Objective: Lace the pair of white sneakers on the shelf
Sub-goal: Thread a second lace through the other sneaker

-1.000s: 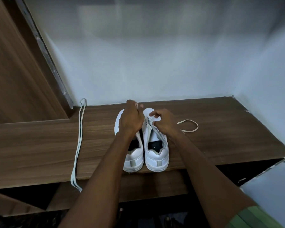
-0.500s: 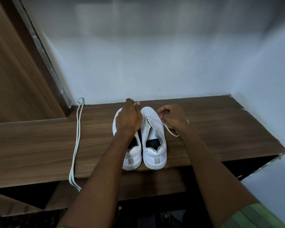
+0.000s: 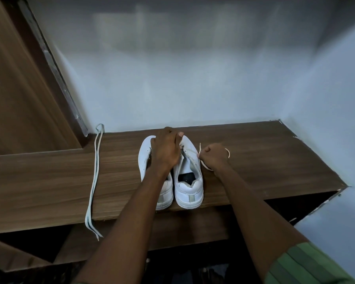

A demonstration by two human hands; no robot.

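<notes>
Two white sneakers stand side by side, heels toward me, on the wooden shelf [image 3: 264, 160]. My left hand [image 3: 166, 152] lies over the left sneaker [image 3: 146, 154] and grips the toe end of the right sneaker [image 3: 190, 187], thumb on its upper. Just right of that shoe, my right hand [image 3: 213, 156] pinches a white lace [image 3: 203, 165] that runs from the shoe's eyelets; one lace end sticks up by my fingers. My left forearm hides much of the left sneaker.
A second white lace [image 3: 93, 181] lies folded double on the shelf at the left, its ends hanging over the front edge. A brown door panel [image 3: 19, 99] stands at the left, pale walls at the back and right. A dark lower shelf opening [image 3: 295, 206] lies beneath.
My right hand has moved from over the right sneaker out to its right side, drawing the lace with it. My left hand has stayed on the shoes.
</notes>
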